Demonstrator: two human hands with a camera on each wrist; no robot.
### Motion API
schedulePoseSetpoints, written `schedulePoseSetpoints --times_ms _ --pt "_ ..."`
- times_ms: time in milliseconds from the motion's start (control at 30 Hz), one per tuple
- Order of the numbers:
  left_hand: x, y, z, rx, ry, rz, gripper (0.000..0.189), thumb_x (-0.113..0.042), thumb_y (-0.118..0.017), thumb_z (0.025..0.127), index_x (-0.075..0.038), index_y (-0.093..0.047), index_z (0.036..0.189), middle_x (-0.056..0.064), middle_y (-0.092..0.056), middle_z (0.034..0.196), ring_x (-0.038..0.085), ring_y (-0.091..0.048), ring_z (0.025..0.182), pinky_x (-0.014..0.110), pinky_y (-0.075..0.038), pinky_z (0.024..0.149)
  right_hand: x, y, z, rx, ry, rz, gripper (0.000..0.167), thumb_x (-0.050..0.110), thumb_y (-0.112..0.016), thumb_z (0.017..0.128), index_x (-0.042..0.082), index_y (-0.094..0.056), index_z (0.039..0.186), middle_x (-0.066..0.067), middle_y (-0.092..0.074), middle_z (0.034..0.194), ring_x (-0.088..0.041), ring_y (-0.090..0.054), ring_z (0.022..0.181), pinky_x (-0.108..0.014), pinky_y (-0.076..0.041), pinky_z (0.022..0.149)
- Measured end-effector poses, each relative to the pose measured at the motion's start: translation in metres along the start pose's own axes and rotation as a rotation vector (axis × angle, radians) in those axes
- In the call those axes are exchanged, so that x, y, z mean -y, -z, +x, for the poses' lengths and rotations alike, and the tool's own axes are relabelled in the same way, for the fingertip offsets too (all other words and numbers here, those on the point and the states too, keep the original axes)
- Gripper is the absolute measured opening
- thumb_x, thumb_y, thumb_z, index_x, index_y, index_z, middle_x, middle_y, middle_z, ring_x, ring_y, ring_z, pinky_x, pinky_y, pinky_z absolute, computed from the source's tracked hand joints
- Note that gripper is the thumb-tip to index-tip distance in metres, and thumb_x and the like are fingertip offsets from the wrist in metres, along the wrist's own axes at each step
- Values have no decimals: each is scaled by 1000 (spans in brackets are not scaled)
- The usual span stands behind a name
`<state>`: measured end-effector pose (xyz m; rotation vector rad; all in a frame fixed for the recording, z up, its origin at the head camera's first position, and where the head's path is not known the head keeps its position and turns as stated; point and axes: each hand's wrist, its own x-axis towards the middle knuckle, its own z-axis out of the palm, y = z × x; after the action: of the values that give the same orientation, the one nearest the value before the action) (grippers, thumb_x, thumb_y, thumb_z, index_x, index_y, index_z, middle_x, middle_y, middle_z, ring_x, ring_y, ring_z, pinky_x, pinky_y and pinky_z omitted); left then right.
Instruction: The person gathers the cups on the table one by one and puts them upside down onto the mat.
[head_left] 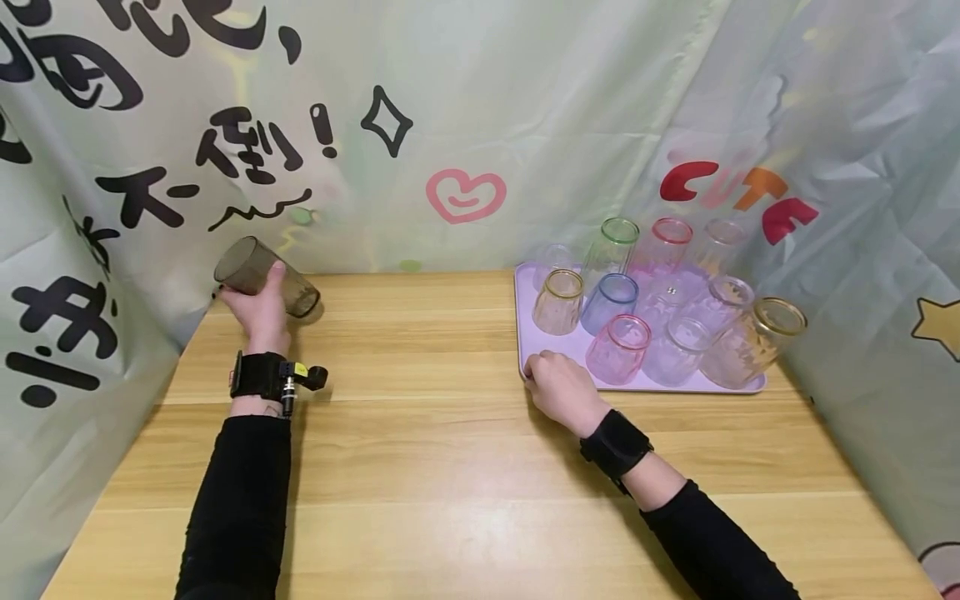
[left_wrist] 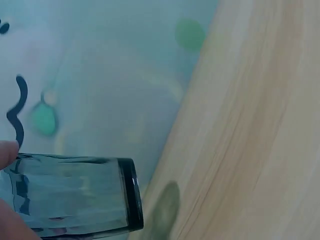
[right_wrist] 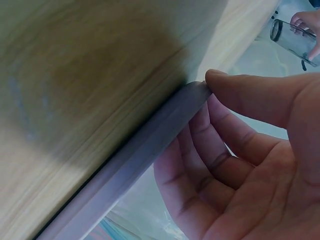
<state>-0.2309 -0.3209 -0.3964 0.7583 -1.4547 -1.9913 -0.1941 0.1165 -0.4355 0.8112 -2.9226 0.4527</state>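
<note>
At the back left, my left hand (head_left: 261,307) grips a smoky grey-brown drinking glass (head_left: 243,260) round its side. The glass is tilted, its wide mouth up to the left and its thick base low to the right, close over the table. In the left wrist view, the glass (left_wrist: 80,195) shows its dark base, with a shadow below it on the wood. My right hand (head_left: 566,392) holds the near left corner of a lilac tray (head_left: 527,337). From the right wrist, the thumb is seen against the tray's rim (right_wrist: 135,145), the other fingers curled on its inner side.
Several upside-down glasses crowd the tray: a pink one (head_left: 618,350), a blue one (head_left: 611,304), a green-rimmed one (head_left: 611,250) and a large amber one (head_left: 742,346) among them. A printed curtain (head_left: 450,100) hangs behind the wooden table (head_left: 420,467) and along its sides.
</note>
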Motion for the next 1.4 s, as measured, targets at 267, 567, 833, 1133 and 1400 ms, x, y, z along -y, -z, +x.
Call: schedulePoseSetpoints --times_ms 267,567,833,1133,1400 --pt "6 -17 -26 77 87 -25 100 -42 -73 96 -18 -4 165 0 -18 168 10 -22 152 20 -22 122 0 2 -2 -2 -4 47 6 2 -75 84 7 -71 85 -7 -67 82 -29 -69 82 -47 -58 69" --pt "10 -40 -56 163 144 -83 51 -48 -70 97 -19 -40 126 -2 -49 114 12 -48 98 26 -43 91 2 3 -1 -139 17 142 32 9 -78 88 0 -68 117 -15 -69 103 -34 -70 92 -50 -59 75" --pt "18 -60 -82 309 148 -156 33 -47 -64 102 -17 -51 106 -3 -51 99 12 -52 90 32 -44 100 8 6 2 -296 66 192 60 15 -80 89 1 -56 143 -20 -61 136 -41 -64 117 -56 -58 91" --pt "25 -78 -113 461 216 -197 38 -53 -56 104 -16 -55 112 0 -57 108 14 -55 101 36 -44 112 12 7 8 -460 169 244 76 21 -81 90 2 -45 154 -19 -47 155 -40 -52 136 -56 -50 106" --pt "32 -90 -138 556 351 -232 46 -55 -50 106 -15 -45 129 4 -52 118 16 -54 108 32 -45 112 18 11 11 -512 215 280 83 23 -81 90 2 -38 158 -20 -40 161 -39 -46 142 -52 -40 117"
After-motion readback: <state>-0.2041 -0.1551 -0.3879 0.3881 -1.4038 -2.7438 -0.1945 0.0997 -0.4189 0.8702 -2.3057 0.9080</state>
